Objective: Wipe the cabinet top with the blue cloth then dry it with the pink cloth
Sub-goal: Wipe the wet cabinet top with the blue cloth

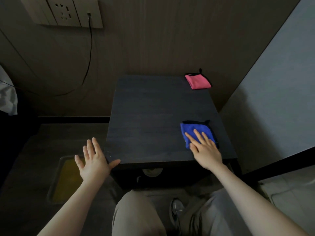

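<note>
A dark cabinet top fills the middle of the view. A folded blue cloth with a black edge lies near its front right corner. My right hand rests flat on the cloth's near part, fingers straight and spread. A folded pink cloth with a black edge and loop lies at the back right corner. My left hand is spread open beside the cabinet's front left corner, its thumb touching the front edge, holding nothing.
A wall socket panel with a black cable hanging down is at the upper left. A light wall runs along the right. A yellow mat lies on the floor at the left. My knees are below the cabinet.
</note>
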